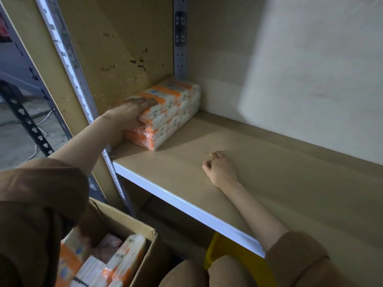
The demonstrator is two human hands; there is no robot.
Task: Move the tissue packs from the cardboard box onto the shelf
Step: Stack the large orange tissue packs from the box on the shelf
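Observation:
An orange-and-white bundle of tissue packs (174, 112) lies in the back left corner of the tan shelf board (269, 172). My left hand (128, 112) lies flat over its near top end, fingers spread on the wrapper. My right hand (219, 169) rests on the bare board to the right of the bundle, fingers curled under, holding nothing. At the bottom left, the open cardboard box (143, 228) holds several more orange-and-white tissue packs (124, 259).
A perforated metal upright (180, 38) stands at the shelf's back corner, another (83, 96) at the front left. The shelf's white front edge (186, 206) runs diagonally. A yellow object (228, 247) sits under the shelf by my knees. A white cable (39, 131) lies on the floor at left.

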